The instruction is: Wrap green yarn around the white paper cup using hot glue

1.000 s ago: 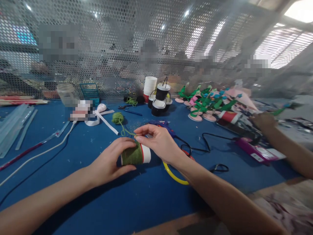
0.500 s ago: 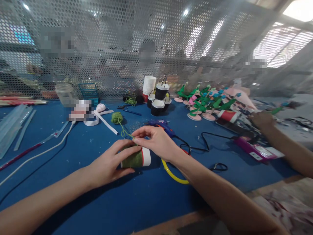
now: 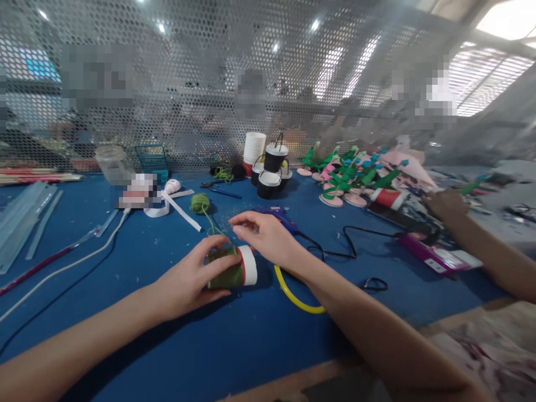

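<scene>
The left hand (image 3: 195, 273) grasps a green-yarn-wrapped red-and-white paper cup (image 3: 233, 277), its palm-side end hidden; beside that grip, whether the right hand (image 3: 268, 237) pinches anything is unclear.

Matt yarn (image 3: 231, 277), smooth paper cup (image 3: 250, 266)

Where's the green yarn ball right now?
Head view, left of centre: the green yarn ball sits on the blue table, beyond the left hand and just right of the white ribbon.

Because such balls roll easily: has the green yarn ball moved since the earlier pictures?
No; against the white ribbon beside it, the green yarn ball shows no visible shift.
</scene>
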The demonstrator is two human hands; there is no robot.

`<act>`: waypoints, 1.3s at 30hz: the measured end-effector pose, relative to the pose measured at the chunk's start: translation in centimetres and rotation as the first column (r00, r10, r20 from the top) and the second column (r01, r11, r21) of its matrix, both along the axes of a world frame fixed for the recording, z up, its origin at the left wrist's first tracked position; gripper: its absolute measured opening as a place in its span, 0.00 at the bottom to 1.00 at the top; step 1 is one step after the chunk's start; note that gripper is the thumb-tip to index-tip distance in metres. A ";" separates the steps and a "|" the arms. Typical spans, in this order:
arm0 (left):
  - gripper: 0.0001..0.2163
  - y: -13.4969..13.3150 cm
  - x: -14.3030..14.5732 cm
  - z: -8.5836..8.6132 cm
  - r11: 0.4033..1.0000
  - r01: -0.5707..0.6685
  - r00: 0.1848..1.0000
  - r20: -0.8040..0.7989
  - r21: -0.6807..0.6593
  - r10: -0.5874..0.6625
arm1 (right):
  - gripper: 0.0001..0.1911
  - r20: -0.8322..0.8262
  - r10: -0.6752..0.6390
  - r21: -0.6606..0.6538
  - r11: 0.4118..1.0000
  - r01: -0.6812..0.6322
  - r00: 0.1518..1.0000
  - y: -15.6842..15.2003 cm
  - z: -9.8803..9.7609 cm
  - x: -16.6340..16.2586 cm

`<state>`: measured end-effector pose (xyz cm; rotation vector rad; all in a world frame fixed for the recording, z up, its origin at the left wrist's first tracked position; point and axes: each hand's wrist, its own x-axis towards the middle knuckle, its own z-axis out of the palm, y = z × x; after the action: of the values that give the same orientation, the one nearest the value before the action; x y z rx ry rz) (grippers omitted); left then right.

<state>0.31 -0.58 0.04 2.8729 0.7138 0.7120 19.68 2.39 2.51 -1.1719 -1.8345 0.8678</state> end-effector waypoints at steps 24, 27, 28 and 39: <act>0.23 1.2 -0.3 -0.4 0.996 0.030 0.999 0.024 0.081 -0.032 | 0.18 0.452 -0.408 -0.051 0.876 0.480 0.793 4.3 -0.7 7.6; 0.21 1.5 -0.5 -0.3 0.991 0.042 0.996 0.074 0.128 -0.051 | 0.15 0.287 -0.333 -0.116 0.919 0.378 0.898 2.2 1.2 7.5; 0.20 1.6 -0.5 -0.2 0.989 0.042 0.994 0.091 0.141 -0.055 | 0.11 0.173 -0.251 -0.193 0.940 0.283 0.952 1.4 1.8 7.3; 0.15 2.2 -1.1 -0.2 0.986 0.004 0.988 0.149 0.166 -0.029 | 0.12 0.061 -0.053 -0.195 0.979 0.064 0.997 -3.0 2.6 4.5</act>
<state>-0.80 1.66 -0.19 2.9241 0.6386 1.0202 24.19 -0.58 5.15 -1.3781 -1.7796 1.0109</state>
